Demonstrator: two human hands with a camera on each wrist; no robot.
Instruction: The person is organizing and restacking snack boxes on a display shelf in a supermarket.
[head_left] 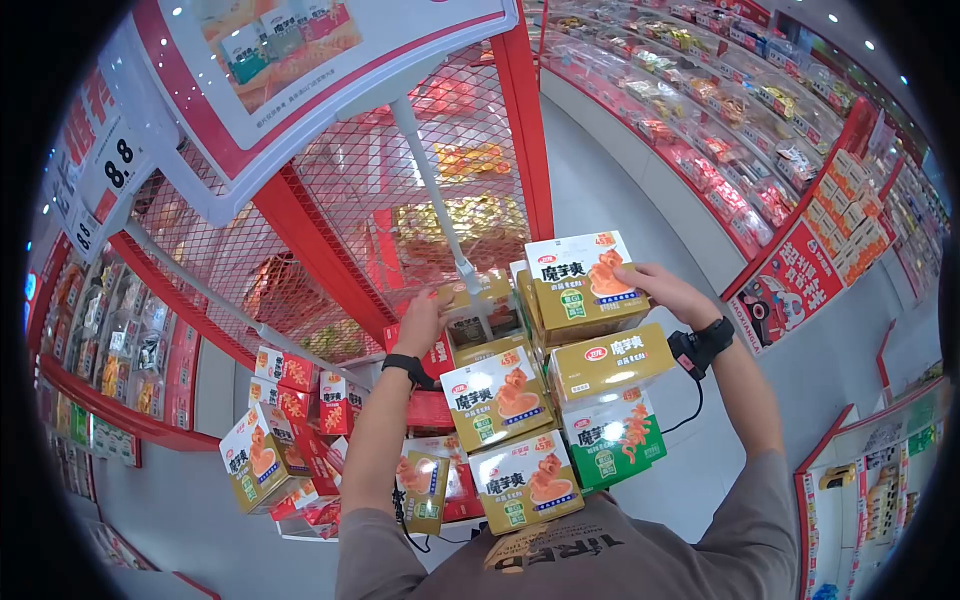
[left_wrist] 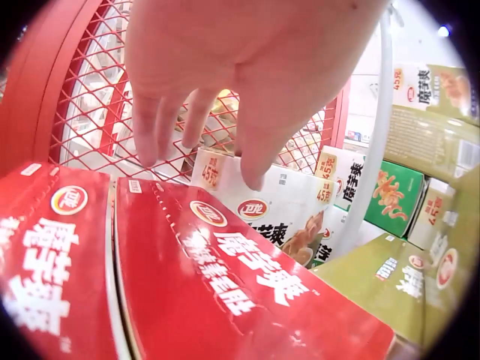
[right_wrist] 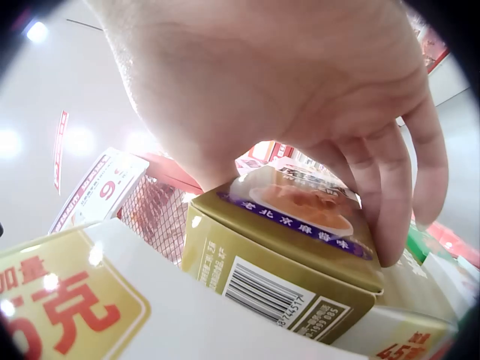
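My right hand (head_left: 668, 290) grips the corner of the upper gold box (head_left: 588, 285) at the right of the stack. In the right wrist view, the thumb and fingers of this hand (right_wrist: 285, 82) span the gold box (right_wrist: 292, 262). Behind the stack's left side is my left hand (head_left: 424, 322), near a gold box (head_left: 485, 308). The left wrist view shows this hand (left_wrist: 247, 67) with fingers hanging loosely above a white-topped box (left_wrist: 262, 196), beyond red boxes (left_wrist: 202, 262); whether the thumb touches it I cannot tell.
More gold boxes (head_left: 500, 395) and a green box (head_left: 615, 440) stand nearer my body. Red boxes (head_left: 297, 420) lie at lower left. A red mesh cage (head_left: 440, 150) rises behind, with a white sign pole (head_left: 430, 170) between my hands. Snack shelves (head_left: 690, 130) line the right.
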